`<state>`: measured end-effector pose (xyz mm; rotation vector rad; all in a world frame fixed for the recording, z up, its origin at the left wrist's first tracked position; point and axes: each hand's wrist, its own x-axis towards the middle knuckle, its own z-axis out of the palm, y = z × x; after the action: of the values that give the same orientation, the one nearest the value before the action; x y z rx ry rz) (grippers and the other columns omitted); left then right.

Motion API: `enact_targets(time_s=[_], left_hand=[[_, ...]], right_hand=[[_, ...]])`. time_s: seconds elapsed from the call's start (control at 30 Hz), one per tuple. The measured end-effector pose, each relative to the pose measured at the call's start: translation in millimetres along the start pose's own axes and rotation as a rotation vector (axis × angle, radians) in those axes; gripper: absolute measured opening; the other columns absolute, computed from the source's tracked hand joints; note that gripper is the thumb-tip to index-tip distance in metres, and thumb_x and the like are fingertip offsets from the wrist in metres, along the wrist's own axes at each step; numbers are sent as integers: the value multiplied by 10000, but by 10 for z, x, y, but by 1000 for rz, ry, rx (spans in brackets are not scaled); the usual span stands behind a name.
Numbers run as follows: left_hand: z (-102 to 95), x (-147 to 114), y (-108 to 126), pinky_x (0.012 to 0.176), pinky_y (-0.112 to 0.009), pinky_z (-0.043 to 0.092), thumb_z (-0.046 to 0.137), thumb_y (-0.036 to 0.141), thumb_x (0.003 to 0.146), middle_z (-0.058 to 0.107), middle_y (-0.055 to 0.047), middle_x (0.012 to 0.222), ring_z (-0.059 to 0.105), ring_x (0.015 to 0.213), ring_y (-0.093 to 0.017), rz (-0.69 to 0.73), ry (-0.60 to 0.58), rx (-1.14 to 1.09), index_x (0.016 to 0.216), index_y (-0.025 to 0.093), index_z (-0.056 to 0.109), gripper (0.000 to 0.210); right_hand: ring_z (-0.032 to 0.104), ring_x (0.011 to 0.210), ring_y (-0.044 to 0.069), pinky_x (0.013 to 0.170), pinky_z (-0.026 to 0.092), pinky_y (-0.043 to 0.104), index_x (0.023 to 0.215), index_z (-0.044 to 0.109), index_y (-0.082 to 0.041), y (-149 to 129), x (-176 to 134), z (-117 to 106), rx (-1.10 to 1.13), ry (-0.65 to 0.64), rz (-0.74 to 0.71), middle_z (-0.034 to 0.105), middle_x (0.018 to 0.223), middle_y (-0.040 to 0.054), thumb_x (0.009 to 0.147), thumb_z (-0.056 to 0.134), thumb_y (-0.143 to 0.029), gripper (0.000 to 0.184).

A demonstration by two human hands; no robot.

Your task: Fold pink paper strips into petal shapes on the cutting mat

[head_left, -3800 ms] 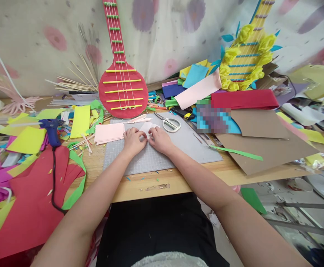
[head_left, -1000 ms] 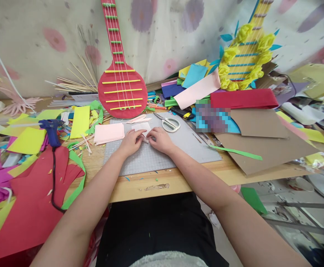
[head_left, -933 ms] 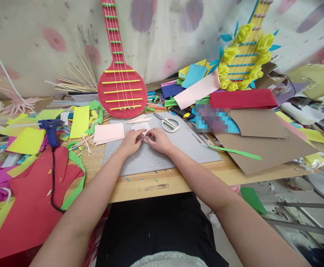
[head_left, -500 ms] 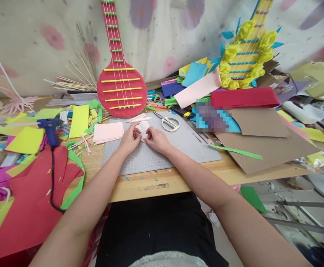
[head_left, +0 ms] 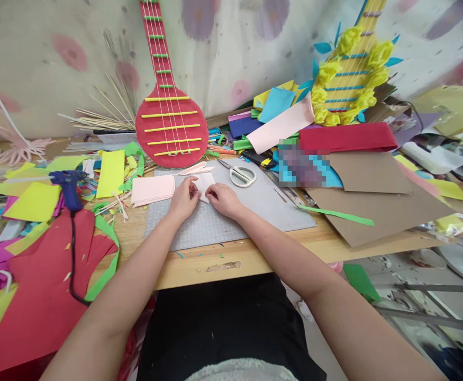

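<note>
Between my hands, a small pale pink sheet of paper lies on the grey cutting mat. My left hand has its fingers curled at the sheet's left edge. My right hand pinches the near right part of the same sheet. Left of my left hand is a stack of pale pink paper. Folded pale pink pieces rest on the mat's far side. White-handled scissors lie to the right of my right hand.
A red paper banjo-like instrument leans at the back. A blue glue gun stands amid coloured scraps on the left. Brown cardboard, a green strip and a craft knife lie to the right. The table's front edge is near my lap.
My right hand's fingers have drawn in along the paper's near edge, and more of the sheet shows. My left hand stays about where it was. The view has shifted slightly.
</note>
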<state>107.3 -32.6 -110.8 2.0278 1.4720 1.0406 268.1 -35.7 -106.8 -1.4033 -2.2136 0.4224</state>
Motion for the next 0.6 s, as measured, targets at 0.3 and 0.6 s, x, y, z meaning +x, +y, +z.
enact_targets(time_s=[0.3, 0.6], left_hand=[[32, 13, 73, 783, -330, 447, 537, 92, 726, 596, -13, 837, 578, 782, -161, 32, -27, 136, 1004, 201, 471, 305], [27, 12, 116, 800, -349, 441, 521, 73, 723, 633, -27, 832, 596, 806, -184, 50, -58, 232, 999, 193, 481, 303]], right_hand=[[528, 804, 148, 759, 369, 274, 867, 601, -168, -30, -15, 3, -9, 15, 3, 617, 843, 43, 826, 538, -262, 121], [527, 808, 150, 760, 370, 279, 875, 589, -172, -31, -30, 9, -30, 28, -10, 613, 842, 39, 818, 531, -247, 111]])
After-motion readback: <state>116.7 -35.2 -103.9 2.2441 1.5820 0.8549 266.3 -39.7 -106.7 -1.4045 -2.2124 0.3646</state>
